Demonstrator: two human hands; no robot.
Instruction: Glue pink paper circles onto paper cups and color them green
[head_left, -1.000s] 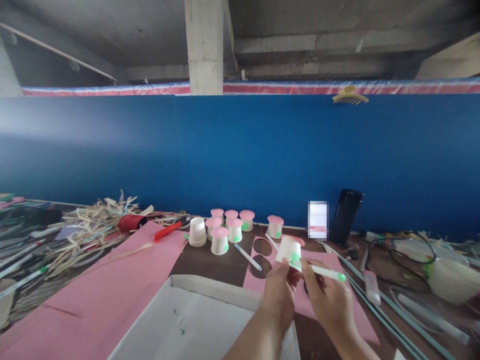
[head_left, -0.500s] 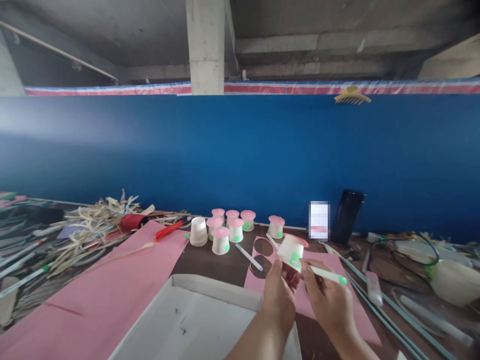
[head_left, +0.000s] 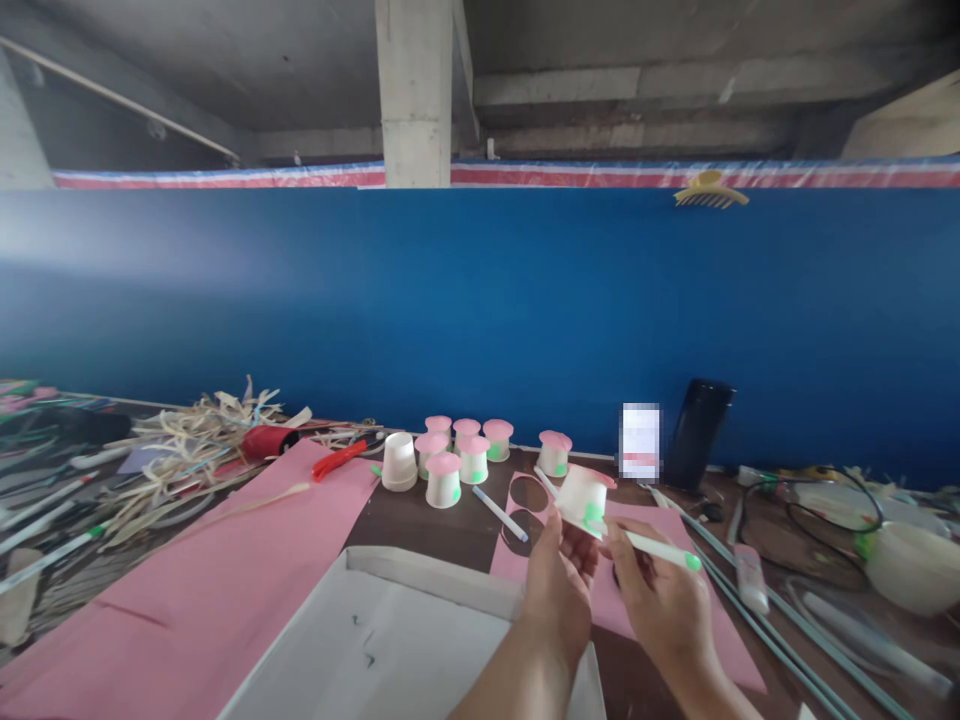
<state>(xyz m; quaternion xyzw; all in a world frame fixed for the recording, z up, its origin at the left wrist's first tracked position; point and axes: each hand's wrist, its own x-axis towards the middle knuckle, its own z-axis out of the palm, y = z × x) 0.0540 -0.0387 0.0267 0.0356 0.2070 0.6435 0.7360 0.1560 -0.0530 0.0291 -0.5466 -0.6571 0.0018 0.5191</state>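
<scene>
My left hand (head_left: 561, 578) is closed around the lower part of a white paper cup (head_left: 579, 494), which is upside down with a pink paper disc on top. A green patch (head_left: 593, 514) shows on the cup's side. In my right hand (head_left: 664, 590) is a white marker with a green end (head_left: 660, 548), its tip against that patch. Behind my hands, several similar cups (head_left: 443, 482) with pink discs and green patches stand on the table. A plain white cup stack (head_left: 399, 462) is to their left.
A white box lid (head_left: 405, 640) lies in front, beside a large pink sheet (head_left: 187, 590). Red scissors or a similar red tool (head_left: 339, 460), a capped pen (head_left: 500, 514), and a dark cylinder (head_left: 700, 435) lie around. Paper strips pile up at left; tubes and cables at right.
The held cup has tilted slightly, and the marker tip has shifted a little over the green patch. The whole view has moved very slightly.
</scene>
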